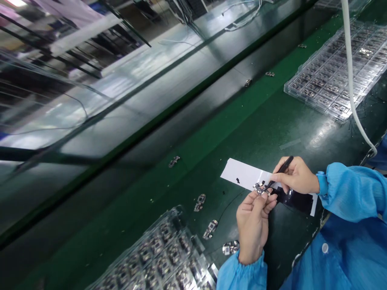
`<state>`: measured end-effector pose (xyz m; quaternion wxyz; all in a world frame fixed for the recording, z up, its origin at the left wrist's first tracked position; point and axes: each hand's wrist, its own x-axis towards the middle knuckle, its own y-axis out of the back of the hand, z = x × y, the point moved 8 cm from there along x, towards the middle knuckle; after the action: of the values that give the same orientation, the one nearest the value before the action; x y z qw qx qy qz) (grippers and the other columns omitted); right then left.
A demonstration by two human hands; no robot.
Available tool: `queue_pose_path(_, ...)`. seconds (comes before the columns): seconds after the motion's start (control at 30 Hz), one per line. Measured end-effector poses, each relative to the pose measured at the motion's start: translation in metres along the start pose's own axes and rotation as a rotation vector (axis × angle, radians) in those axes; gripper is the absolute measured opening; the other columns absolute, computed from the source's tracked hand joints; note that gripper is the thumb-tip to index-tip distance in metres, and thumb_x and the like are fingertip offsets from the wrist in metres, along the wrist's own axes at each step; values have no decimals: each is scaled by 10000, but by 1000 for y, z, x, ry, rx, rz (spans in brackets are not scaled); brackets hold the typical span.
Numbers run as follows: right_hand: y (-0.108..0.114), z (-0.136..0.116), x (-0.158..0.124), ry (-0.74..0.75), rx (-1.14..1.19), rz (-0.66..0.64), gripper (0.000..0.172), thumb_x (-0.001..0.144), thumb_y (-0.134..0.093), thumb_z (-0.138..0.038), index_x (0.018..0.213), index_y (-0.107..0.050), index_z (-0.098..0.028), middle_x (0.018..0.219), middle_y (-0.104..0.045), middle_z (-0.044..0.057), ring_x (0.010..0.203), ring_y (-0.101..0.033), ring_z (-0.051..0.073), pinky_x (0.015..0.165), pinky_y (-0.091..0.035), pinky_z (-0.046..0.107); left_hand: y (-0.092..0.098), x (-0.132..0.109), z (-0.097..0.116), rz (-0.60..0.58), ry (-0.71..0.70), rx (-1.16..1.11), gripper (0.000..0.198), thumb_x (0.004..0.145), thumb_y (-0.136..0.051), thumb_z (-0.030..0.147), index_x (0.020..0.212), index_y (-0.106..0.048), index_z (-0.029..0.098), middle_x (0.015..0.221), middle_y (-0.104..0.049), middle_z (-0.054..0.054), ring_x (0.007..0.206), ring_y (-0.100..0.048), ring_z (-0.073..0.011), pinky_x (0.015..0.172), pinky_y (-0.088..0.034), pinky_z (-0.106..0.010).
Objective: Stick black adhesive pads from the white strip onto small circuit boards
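Note:
My left hand (253, 222) pinches a small metal circuit part (260, 188) between its fingertips, just above a white backing sheet (244, 174) with black stickers on it. My right hand (296, 176) grips black tweezers (279, 172), whose tip touches the part. Both wrists show blue sleeves. A black sticker strip (294, 198) lies on the sheet below my right hand.
A clear tray of parts (163, 257) lies at the lower left, another clear tray (332, 72) at the upper right. Loose small parts (200, 202) dot the green bench (211, 141). A white cable (350, 80) hangs at right. A dark conveyor belt (127, 121) runs behind.

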<state>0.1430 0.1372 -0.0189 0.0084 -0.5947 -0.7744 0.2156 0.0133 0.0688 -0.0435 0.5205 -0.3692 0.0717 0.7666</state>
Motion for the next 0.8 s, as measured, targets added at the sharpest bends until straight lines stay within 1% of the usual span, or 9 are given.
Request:
queue_pose_path(0.17, 1, -7, -4, 100, -14, 25, 248, 652, -742, -299, 682, -549, -146, 482, -555, -51, 333, -495, 59, 317, -406, 158, 1, 0, -1, 3, 2, 0, 306, 475, -865, 238, 643, -646, 106, 719, -713, -44, 571, -658, -108, 539, -546, -164)
queue_pose_path(0.3, -1, -6, -5, 109, -50, -21, 234, 665, -731, -300, 690, -558, -144, 470, -559, -43, 333, -497, 68, 311, -394, 163, 2, 2, -1, -5, 0, -11, 299, 480, -864, 237, 641, -645, 110, 685, -703, -35, 571, -659, -113, 541, -547, -165)
queue_pose_path(0.37, -1, -6, -4, 111, -72, -17, 234, 664, -731, -304, 687, -559, -146, 468, -557, -43, 332, -496, 69, 311, -391, 166, 1, 2, -2, -10, 2, -9, 294, 486, -861, 232, 650, -651, 107, 690, -702, -34, 571, -658, -110, 540, -545, -163)
queue_pose_path(0.47, 6, -11, -3, 152, -77, 62, 242, 672, -720, -328, 690, -552, -155, 469, -552, -46, 334, -493, 75, 320, -404, 183, 0, -2, -2, -12, 3, 3, 282, 502, -852, 225, 669, -661, 102, 732, -707, -38, 582, -659, -106, 545, -545, -160)
queue_pose_path(0.53, 11, -17, -3, 187, -80, 138, 254, 678, -713, -353, 696, -551, -158, 481, -564, -36, 336, -498, 83, 325, -413, 198, 1, -8, 2, -11, -1, 21, 271, 528, -840, 223, 699, -669, 102, 757, -709, -42, 589, -660, -105, 549, -545, -161)
queue_pose_path(0.6, 17, -20, -4, 201, -104, 203, 259, 686, -706, -369, 698, -557, -157, 463, -554, -34, 331, -494, 88, 328, -413, 207, 5, -13, 16, -8, -17, 51, 254, 566, -820, 222, 735, -673, 103, 775, -709, -49, 598, -662, -105, 554, -544, -163)
queue_pose_path(0.67, 20, -20, -4, 190, -147, 236, 269, 690, -707, -386, 697, -568, -156, 429, -531, -36, 323, -488, 93, 327, -408, 213, 15, -11, 42, 12, -74, 94, 238, 600, -798, 210, 774, -675, 104, 788, -708, -56, 613, -668, -114, 562, -547, -172)
queue_pose_path(0.73, 22, -16, -3, 178, -186, 240, 288, 684, -714, -411, 688, -576, -158, 416, -522, -33, 322, -489, 101, 330, -414, 226, 37, 1, 82, 88, -186, 156, 211, 630, -769, 177, 802, -673, 102, 780, -702, -55, 633, -674, -124, 579, -552, -184)
queue_pose_path(0.8, 22, -11, 0, 166, -209, 230, 308, 671, -722, -434, 682, -581, -161, 427, -533, -24, 327, -499, 109, 336, -424, 239, 70, 18, 129, 214, -312, 217, 144, 670, -723, 126, 799, -664, 102, 742, -690, -43, 644, -674, -119, 605, -552, -184)
